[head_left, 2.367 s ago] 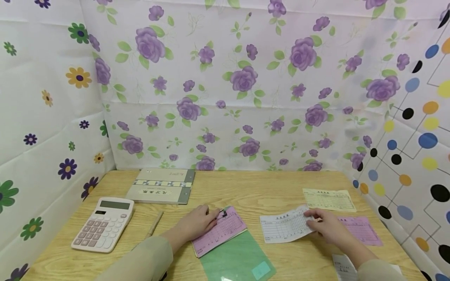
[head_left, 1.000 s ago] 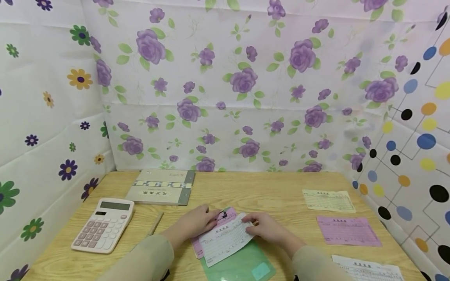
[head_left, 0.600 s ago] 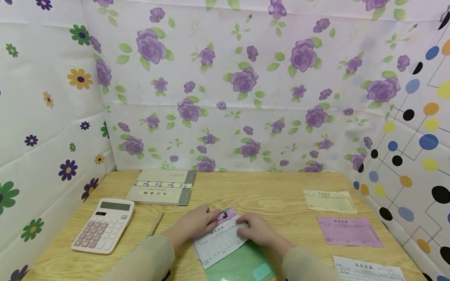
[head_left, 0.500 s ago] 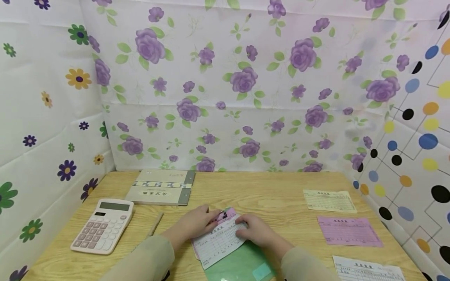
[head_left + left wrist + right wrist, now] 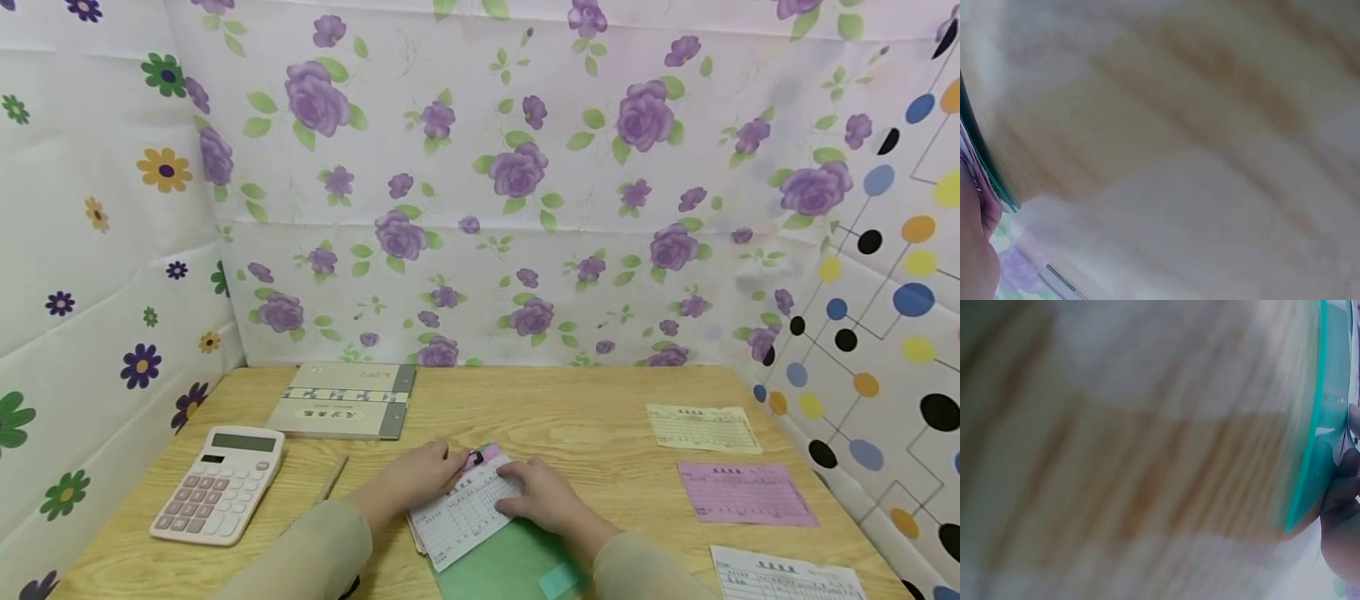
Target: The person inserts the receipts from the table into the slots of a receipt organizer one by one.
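A white printed slip [image 5: 465,512] lies on a clipped stack of slips, over a green folder [image 5: 504,560]. My right hand [image 5: 546,497] holds the white slip's right edge between thumb and fingers. At the top left of the stack, my left hand [image 5: 416,477] grips the pink slips [image 5: 486,452] beside a small black clip [image 5: 476,458]. In the left wrist view, fingers [image 5: 975,250] bunch against the pink paper and the folder's green edge [image 5: 988,165]. Part of the right hand's fingers [image 5: 1344,487] and the folder appear in the right wrist view.
A yellow slip [image 5: 703,428], a pink slip [image 5: 746,493] and another white slip [image 5: 783,577] lie in a column at right. On the left are a calculator [image 5: 219,485], a pen-like stick [image 5: 332,477] and a ledger book [image 5: 343,400]. Printed cloth walls border the table.
My right hand has carried the white slip left from the table onto the pink stack, then edged it slightly further up and left. My left hand has stayed at the clip.
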`<state>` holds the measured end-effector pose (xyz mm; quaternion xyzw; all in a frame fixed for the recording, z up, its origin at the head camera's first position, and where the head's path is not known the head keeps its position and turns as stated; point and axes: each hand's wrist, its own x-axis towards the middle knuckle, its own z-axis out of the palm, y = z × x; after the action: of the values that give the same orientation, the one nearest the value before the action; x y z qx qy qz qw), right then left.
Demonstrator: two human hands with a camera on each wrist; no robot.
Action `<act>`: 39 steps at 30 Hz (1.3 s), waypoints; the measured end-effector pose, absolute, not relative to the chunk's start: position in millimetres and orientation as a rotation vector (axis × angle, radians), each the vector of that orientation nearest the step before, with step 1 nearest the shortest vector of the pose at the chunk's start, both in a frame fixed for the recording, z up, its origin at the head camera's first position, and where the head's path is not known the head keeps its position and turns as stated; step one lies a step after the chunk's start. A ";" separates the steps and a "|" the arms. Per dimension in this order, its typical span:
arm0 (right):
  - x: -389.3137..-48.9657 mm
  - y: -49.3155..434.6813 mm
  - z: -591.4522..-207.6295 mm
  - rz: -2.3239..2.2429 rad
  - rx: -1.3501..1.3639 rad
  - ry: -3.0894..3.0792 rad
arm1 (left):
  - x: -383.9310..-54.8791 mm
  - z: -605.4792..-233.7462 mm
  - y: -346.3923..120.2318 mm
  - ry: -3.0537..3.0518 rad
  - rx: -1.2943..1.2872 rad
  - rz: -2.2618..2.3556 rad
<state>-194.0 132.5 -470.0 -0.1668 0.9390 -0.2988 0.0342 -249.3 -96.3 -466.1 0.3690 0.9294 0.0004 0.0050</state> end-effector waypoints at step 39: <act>-199.6 174.5 -462.8 -1.059 -0.467 2.807 | -246.6 -472.5 -100.5 2.977 1.283 -0.108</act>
<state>-199.6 174.5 -462.8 -0.1536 0.9232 -0.3482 0.0526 -246.6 -100.5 -472.5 0.3950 0.9167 -0.0332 -0.0508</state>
